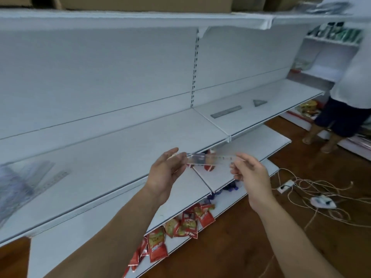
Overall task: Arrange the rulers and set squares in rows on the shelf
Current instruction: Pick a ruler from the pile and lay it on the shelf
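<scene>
Both forearms are bare to the frame edge, with no sleeves, and 2 ringless hands [166, 173].

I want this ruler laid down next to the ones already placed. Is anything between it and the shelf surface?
Nothing visible. The clear ruler is held by the left hand and right hand in front of the shelf, which lies bare up to the grey ruler and set square.

White metal shelving [120, 141] along pale back panels [100, 67]; dark wooden floor [241, 247]
</scene>
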The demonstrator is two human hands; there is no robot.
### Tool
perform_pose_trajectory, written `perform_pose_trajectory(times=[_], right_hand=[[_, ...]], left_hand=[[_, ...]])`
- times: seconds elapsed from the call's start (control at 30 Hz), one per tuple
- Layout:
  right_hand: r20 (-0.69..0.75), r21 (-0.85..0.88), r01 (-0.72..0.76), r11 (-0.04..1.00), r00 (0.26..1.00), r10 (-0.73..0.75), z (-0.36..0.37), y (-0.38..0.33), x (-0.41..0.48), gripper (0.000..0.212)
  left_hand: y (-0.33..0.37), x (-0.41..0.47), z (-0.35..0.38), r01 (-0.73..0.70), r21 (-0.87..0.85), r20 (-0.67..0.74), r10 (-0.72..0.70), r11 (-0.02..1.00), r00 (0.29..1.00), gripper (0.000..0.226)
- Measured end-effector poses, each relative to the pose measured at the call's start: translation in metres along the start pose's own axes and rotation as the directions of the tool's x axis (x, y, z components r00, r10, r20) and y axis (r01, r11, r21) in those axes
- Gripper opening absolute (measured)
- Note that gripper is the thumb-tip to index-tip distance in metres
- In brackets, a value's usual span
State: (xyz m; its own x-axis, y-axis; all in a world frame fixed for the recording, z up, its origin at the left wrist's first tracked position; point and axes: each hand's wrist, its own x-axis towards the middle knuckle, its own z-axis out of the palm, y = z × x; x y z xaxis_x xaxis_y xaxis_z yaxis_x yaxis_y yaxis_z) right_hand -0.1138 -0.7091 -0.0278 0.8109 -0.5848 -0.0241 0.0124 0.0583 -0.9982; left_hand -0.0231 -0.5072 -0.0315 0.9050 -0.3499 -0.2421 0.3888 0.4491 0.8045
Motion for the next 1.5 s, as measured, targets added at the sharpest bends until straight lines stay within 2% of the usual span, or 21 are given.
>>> perform_pose_trajectory(times=[0.1, 0.2, 0.3, 0.53, 0.77, 0.93, 1.23, 1.37, 1.5], right_hand=[[-0.073, 0.024, -0.009, 1.000, 0.997, 0.010, -0.061, -0.001, 0.019, 0.019], [-0.119, 0.039, -0.005, 0.999, 0.993, 0.010, -0.103, -0.002, 0.036, 0.020], [-0.139, 0.041, -0.009, 0.999, 0.990, 0.014, -0.128, 0.000, 0.055, 0.020], [-0.133, 0.046, -0.032, 0.998, 0.990, 0.037, -0.162, 0.009, 0.115, 0.021], [-0.087, -0.034, -0.026, 0.999, 0.996, 0.023, -0.188, 0.004, 0.230, 0.018], [0.016, -0.073, 0.005, 0.997, 1.000, -0.004, -0.195, -0.006, 0.312, 0.018], [0.274, -0.093, 0.011, 0.996, 0.962, 0.015, -0.181, 0.011, 0.418, 0.019], [0.509, -0.201, 0.067, 0.977, 0.859, 0.046, -0.173, 0.015, 0.460, 0.031], [0.690, -0.297, 0.303, 0.905, 0.723, -0.015, -0.167, 0.014, 0.501, 0.036]], left_hand=[[-0.024, 0.007, 0.043, -0.039, 0.106, -0.004, 0.040, 0.994, 0.999, 0.033], [-0.042, 0.015, 0.077, -0.082, 0.256, 0.029, 0.077, 0.963, 0.997, 0.028], [-0.055, 0.028, 0.105, -0.111, 0.326, 0.039, 0.104, 0.939, 0.994, 0.022], [-0.075, 0.077, 0.152, -0.243, 0.372, 0.078, 0.231, 0.896, 0.970, 0.025], [-0.092, 0.171, 0.195, -0.323, 0.375, 0.131, 0.295, 0.869, 0.946, 0.027], [-0.099, 0.232, 0.209, -0.288, 0.367, 0.071, 0.282, 0.884, 0.957, 0.030], [-0.112, 0.285, 0.214, -0.320, 0.454, -0.078, 0.395, 0.831, 0.915, 0.030], [-0.111, 0.294, 0.206, -0.282, 0.568, -0.127, 0.422, 0.773, 0.898, 0.033], [-0.107, 0.293, 0.204, -0.171, 0.715, -0.227, 0.456, 0.678, 0.861, 0.029]])
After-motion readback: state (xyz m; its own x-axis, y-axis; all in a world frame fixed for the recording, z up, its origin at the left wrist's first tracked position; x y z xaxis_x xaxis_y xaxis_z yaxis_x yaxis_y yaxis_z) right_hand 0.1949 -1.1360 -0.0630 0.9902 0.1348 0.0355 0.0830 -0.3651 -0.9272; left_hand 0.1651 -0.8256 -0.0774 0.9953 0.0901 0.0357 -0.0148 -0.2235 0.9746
